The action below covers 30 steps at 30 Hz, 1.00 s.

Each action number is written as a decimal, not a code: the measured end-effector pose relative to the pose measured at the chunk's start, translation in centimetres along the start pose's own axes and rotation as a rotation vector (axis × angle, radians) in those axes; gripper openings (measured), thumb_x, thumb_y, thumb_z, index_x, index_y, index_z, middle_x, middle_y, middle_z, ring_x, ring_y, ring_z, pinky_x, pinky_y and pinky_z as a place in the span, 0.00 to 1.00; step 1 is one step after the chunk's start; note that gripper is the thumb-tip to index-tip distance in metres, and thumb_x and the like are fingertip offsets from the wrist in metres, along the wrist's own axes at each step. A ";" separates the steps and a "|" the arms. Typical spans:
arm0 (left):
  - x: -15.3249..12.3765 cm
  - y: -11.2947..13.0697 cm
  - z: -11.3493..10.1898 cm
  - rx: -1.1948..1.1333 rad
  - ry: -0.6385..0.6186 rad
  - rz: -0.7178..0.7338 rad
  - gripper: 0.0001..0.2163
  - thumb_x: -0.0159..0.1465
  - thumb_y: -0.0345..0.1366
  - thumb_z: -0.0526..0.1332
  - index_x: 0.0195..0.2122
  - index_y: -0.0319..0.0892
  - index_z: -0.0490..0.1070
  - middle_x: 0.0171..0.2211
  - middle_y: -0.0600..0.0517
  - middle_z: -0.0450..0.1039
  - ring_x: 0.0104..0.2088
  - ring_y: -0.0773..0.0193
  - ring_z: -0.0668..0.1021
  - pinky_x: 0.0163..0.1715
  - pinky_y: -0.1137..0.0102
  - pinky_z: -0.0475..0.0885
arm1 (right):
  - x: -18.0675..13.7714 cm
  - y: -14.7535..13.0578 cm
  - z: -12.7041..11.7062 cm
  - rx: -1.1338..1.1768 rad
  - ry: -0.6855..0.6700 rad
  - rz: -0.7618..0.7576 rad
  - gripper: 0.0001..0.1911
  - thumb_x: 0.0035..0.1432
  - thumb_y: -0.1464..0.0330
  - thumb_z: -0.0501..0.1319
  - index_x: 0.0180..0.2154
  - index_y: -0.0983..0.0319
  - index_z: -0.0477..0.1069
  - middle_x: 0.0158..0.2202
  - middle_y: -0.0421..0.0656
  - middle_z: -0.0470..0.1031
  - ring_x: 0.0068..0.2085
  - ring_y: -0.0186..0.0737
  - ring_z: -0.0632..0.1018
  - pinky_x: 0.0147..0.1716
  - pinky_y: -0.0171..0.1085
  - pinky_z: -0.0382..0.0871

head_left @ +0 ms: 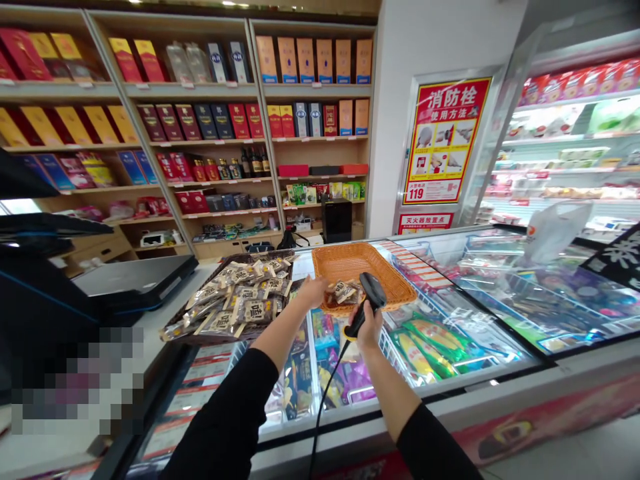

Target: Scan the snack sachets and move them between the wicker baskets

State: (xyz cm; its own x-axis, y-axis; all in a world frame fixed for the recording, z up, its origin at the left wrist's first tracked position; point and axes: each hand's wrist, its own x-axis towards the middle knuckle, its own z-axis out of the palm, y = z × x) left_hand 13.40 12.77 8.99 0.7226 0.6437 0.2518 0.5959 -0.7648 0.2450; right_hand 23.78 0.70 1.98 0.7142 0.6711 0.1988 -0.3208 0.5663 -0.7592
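My right hand (369,323) is wrapped around the handle of a black barcode scanner (374,291) with a yellow ring at its base and a cord hanging down. The scanner's head sits over the front of an orange-brown wicker basket (387,263). A few small clear-and-beige snack packets (345,291) lie in that basket. At its left front corner, my left hand (313,292) is closed, apparently on the edge of a packet; its fingertips are partly hidden. To the left, a dark woven tray (227,263) holds a heap of similar packets (245,300).
Basket and tray rest on a glass-topped freezer (475,320) full of bagged goods. A black checkout machine (125,283) stands at left. A white plastic bag (557,230) lies on the freezer at right. Shelves of boxes (205,123) line the back wall.
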 end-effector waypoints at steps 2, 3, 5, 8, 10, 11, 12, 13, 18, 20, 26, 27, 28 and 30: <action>-1.2 -0.6 -1.6 -0.013 0.099 -0.005 0.18 0.56 0.24 0.57 0.41 0.51 0.79 0.50 0.48 0.76 0.53 0.52 0.75 0.59 0.53 0.60 | -0.1 0.2 -0.1 -0.003 0.003 0.010 0.22 0.50 0.49 0.62 0.36 0.59 0.62 0.19 0.33 0.65 0.14 0.32 0.66 0.12 0.33 0.59; -2.2 -1.2 -2.6 -0.008 0.147 -0.019 0.18 0.57 0.25 0.56 0.42 0.50 0.79 0.50 0.48 0.76 0.51 0.54 0.76 0.57 0.58 0.64 | -0.2 0.3 -0.1 -0.004 -0.016 0.015 0.22 0.50 0.49 0.63 0.36 0.59 0.62 0.19 0.32 0.65 0.14 0.32 0.66 0.13 0.34 0.59; -4.8 -2.7 -4.9 0.020 0.216 -0.079 0.15 0.59 0.29 0.56 0.42 0.48 0.79 0.46 0.47 0.78 0.47 0.54 0.77 0.51 0.63 0.69 | -0.7 0.6 0.1 0.000 -0.069 0.035 0.22 0.50 0.50 0.63 0.37 0.59 0.63 0.20 0.33 0.66 0.14 0.33 0.66 0.13 0.34 0.59; -9.5 -5.3 -7.8 0.051 0.231 -0.188 0.10 0.53 0.34 0.62 0.35 0.47 0.80 0.40 0.46 0.79 0.42 0.51 0.78 0.47 0.64 0.70 | -1.9 1.1 0.6 -0.013 -0.189 0.091 0.20 0.52 0.51 0.63 0.36 0.59 0.64 0.20 0.34 0.67 0.14 0.33 0.67 0.13 0.34 0.59; -12.2 -6.5 -9.0 0.059 0.171 -0.234 0.10 0.48 0.35 0.66 0.32 0.47 0.80 0.37 0.46 0.79 0.40 0.50 0.78 0.46 0.64 0.71 | -2.9 1.1 1.1 -0.029 -0.276 0.126 0.19 0.52 0.52 0.63 0.35 0.59 0.64 0.21 0.34 0.67 0.14 0.33 0.66 0.13 0.35 0.58; -13.2 -6.8 -9.3 0.061 0.140 -0.235 0.11 0.46 0.35 0.66 0.33 0.47 0.80 0.37 0.47 0.79 0.40 0.50 0.78 0.46 0.65 0.71 | -3.3 1.1 1.3 -0.033 -0.318 0.142 0.19 0.53 0.52 0.63 0.35 0.59 0.64 0.20 0.34 0.67 0.14 0.33 0.66 0.13 0.35 0.58; -14.0 -6.9 -9.6 0.064 0.109 -0.223 0.13 0.45 0.34 0.66 0.34 0.47 0.80 0.38 0.47 0.79 0.41 0.50 0.78 0.47 0.65 0.70 | -3.7 1.1 1.4 -0.035 -0.353 0.158 0.19 0.53 0.52 0.63 0.35 0.59 0.64 0.20 0.34 0.67 0.14 0.33 0.66 0.13 0.35 0.58; -14.6 -6.9 -9.7 0.068 0.079 -0.205 0.16 0.44 0.33 0.65 0.37 0.48 0.80 0.41 0.47 0.79 0.43 0.50 0.78 0.48 0.65 0.70 | -4.0 1.0 1.6 -0.034 -0.376 0.171 0.19 0.53 0.52 0.63 0.35 0.59 0.64 0.20 0.34 0.67 0.14 0.33 0.66 0.13 0.34 0.58; -15.2 -6.7 -9.8 0.064 -0.001 -0.197 0.27 0.42 0.27 0.62 0.46 0.48 0.78 0.49 0.47 0.76 0.48 0.49 0.77 0.49 0.65 0.70 | -4.8 0.8 1.7 -0.035 -0.366 0.215 0.20 0.50 0.51 0.65 0.31 0.59 0.63 0.20 0.33 0.67 0.13 0.31 0.66 0.12 0.33 0.57; -15.1 -7.0 -9.8 0.042 -0.002 -0.215 0.27 0.42 0.27 0.62 0.47 0.47 0.77 0.49 0.47 0.76 0.48 0.50 0.77 0.49 0.66 0.70 | -4.8 0.8 1.6 -0.043 -0.350 0.225 0.21 0.49 0.51 0.66 0.31 0.59 0.62 0.19 0.33 0.67 0.13 0.31 0.66 0.12 0.32 0.57; -15.1 -7.9 -9.2 0.022 0.033 -0.252 0.23 0.48 0.38 0.66 0.48 0.49 0.76 0.53 0.47 0.74 0.48 0.51 0.77 0.48 0.67 0.70 | -4.8 0.9 1.4 -0.055 -0.324 0.246 0.22 0.48 0.50 0.66 0.32 0.59 0.63 0.18 0.33 0.67 0.13 0.31 0.65 0.12 0.33 0.58; -15.1 -7.9 -8.9 0.036 0.059 -0.260 0.23 0.49 0.38 0.67 0.48 0.49 0.75 0.53 0.47 0.73 0.49 0.50 0.77 0.48 0.67 0.69 | -4.7 1.0 1.4 -0.055 -0.320 0.246 0.22 0.48 0.50 0.66 0.32 0.59 0.63 0.18 0.33 0.67 0.13 0.32 0.65 0.12 0.33 0.57; -15.2 -7.8 -8.7 0.049 0.085 -0.270 0.22 0.49 0.37 0.67 0.48 0.49 0.75 0.53 0.46 0.73 0.50 0.49 0.76 0.48 0.66 0.69 | -4.7 1.1 1.3 -0.055 -0.317 0.245 0.21 0.48 0.51 0.66 0.32 0.59 0.63 0.18 0.33 0.67 0.13 0.32 0.66 0.12 0.33 0.57; -15.5 -7.4 -8.2 0.060 0.137 -0.298 0.20 0.52 0.33 0.65 0.48 0.49 0.74 0.53 0.46 0.73 0.50 0.49 0.76 0.48 0.65 0.69 | -4.7 1.1 1.3 -0.054 -0.322 0.239 0.21 0.48 0.51 0.66 0.32 0.59 0.63 0.18 0.33 0.67 0.13 0.32 0.66 0.12 0.34 0.57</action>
State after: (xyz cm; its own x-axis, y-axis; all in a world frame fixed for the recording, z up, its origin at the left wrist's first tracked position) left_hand -5.04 8.70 10.94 0.4618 0.8339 0.3023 0.7963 -0.5399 0.2728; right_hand 19.24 -1.19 1.00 0.3889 0.9014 0.1904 -0.4148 0.3559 -0.8374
